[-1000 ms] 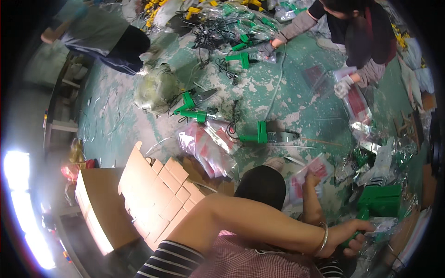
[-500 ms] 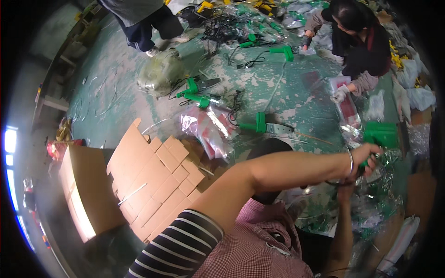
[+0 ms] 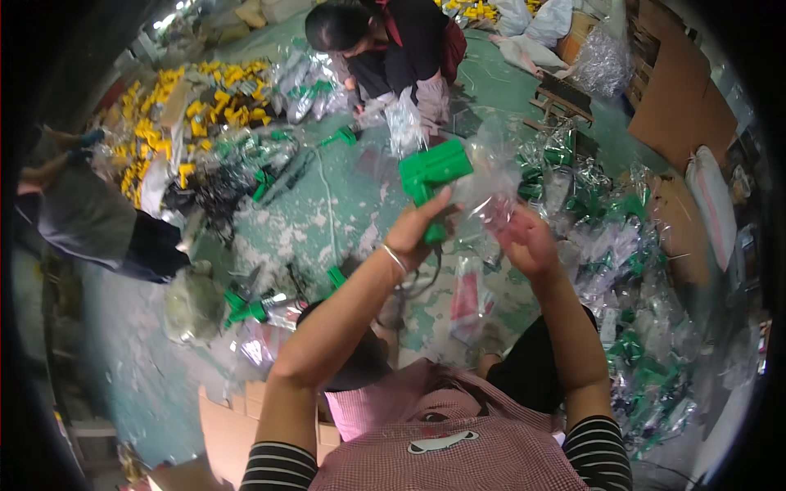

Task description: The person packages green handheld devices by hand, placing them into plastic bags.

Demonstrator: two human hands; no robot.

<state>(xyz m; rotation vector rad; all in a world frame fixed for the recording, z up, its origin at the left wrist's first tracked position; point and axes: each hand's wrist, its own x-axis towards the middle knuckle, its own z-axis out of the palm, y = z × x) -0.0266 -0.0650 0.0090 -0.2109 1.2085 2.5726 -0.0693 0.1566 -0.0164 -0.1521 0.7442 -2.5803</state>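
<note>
A green corded hand tool (image 3: 434,166), with a boxy head and a short handle, is held up in front of me. My left hand (image 3: 415,227) is closed around its handle, and a dark cord hangs below. Just right of the tool, my right hand (image 3: 530,244) pinches a clear plastic bag (image 3: 490,182) with some reddish print. The bag is blurred and its upper part stands next to the tool's head; whether they touch, I cannot tell. Beneath my hands, a flat clear bag with red print (image 3: 467,301) lies on the floor.
Bagged green tools (image 3: 634,344) are heaped at my right. A co-worker (image 3: 385,49) crouches ahead; another person (image 3: 90,213) bends at the far left near yellow parts (image 3: 221,106). Cardboard (image 3: 684,102) stands at the far right. Loose green tools (image 3: 246,309) lie at left.
My view has swung to the right. The green tool in my left hand now stands upright ahead of me. My right hand has come up beside it, holding a clear bag.
</note>
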